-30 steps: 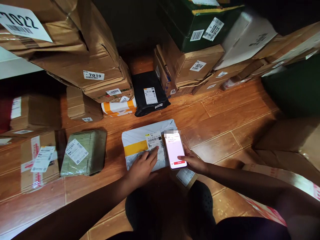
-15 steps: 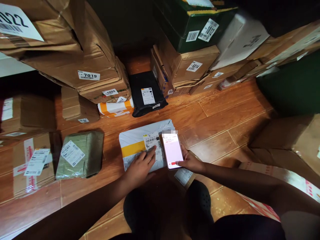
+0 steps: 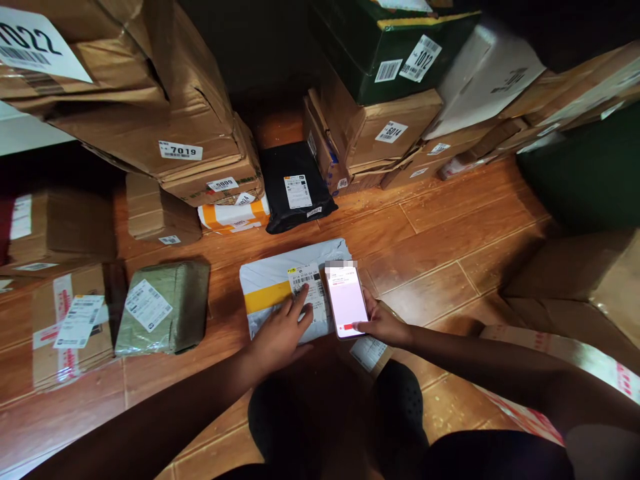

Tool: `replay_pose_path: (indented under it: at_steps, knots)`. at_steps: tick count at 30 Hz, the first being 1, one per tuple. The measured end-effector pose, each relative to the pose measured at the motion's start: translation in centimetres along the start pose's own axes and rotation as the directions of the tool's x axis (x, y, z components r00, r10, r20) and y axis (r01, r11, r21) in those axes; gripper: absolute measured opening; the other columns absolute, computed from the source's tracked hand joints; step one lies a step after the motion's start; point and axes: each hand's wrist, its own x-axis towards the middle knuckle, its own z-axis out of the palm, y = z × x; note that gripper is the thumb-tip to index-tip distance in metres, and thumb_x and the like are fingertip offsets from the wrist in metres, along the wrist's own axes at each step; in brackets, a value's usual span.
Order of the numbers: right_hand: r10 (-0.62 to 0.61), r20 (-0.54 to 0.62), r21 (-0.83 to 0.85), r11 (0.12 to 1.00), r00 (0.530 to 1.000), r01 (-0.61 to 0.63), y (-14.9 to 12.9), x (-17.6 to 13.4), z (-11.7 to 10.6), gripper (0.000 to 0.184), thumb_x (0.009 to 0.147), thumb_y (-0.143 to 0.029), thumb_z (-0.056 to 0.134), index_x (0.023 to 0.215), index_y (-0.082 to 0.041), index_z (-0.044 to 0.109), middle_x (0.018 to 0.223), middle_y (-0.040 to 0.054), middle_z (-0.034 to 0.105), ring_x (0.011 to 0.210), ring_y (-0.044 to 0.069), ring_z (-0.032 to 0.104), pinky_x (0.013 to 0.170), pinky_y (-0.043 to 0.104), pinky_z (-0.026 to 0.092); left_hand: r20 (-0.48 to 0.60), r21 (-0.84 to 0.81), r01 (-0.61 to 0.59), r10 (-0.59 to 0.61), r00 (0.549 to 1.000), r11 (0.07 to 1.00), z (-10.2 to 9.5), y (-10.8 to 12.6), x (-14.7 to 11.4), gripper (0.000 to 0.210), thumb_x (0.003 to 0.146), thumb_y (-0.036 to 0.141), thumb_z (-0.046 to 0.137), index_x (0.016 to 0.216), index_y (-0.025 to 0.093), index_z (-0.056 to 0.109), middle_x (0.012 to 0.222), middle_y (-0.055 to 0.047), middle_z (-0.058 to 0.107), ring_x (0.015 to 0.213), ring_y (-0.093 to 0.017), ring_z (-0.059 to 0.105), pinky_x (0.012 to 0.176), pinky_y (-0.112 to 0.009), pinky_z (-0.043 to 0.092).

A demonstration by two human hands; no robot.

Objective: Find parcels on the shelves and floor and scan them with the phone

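A grey-white plastic mailer parcel [image 3: 280,267] with a yellow band lies on the floor in front of me. Its shipping label [image 3: 309,285] carries a barcode and small print. My left hand [image 3: 283,330] rests over the parcel's near edge, fingers apart, the index finger extended onto the label. In my right hand [image 3: 383,323] is a smartphone [image 3: 347,303], its lit screen facing up, with the thumb at a red button near the bottom. The phone covers the parcel's right end. Below it a small labelled box [image 3: 370,353] is partly hidden.
To the left lie a green-wrapped parcel [image 3: 160,307] and a taped carton [image 3: 73,327]. A black bag parcel [image 3: 297,187] sits beyond the mailer. Stacked cartons [image 3: 195,120] and a dark green box [image 3: 395,60] stand behind. Cartons [image 3: 570,273] flank my right arm.
My left index finger has shifted slightly up and left on the label, and the fingers have spread a little. The phone stays in my right hand, almost unmoved.
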Motion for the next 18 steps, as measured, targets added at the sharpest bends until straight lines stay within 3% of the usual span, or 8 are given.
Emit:
replay_pose_path:
  at_steps: [18]
  knots:
    - [0.008,-0.003,0.017,1.0,1.0,-0.008,-0.26,0.01,-0.03,0.078,0.065,-0.026,0.081,0.129,-0.03,0.036,0.12,0.0029,0.056,0.109,0.021,0.054,0.095,0.04,0.043,0.014,-0.038,-0.035,0.036,0.999,0.999,-0.09,-0.42,0.29,0.063,0.081,0.044,0.06,0.135,0.013,0.047,0.159,-0.018,0.009,0.125,-0.037,0.043,0.098,-0.046,0.043]
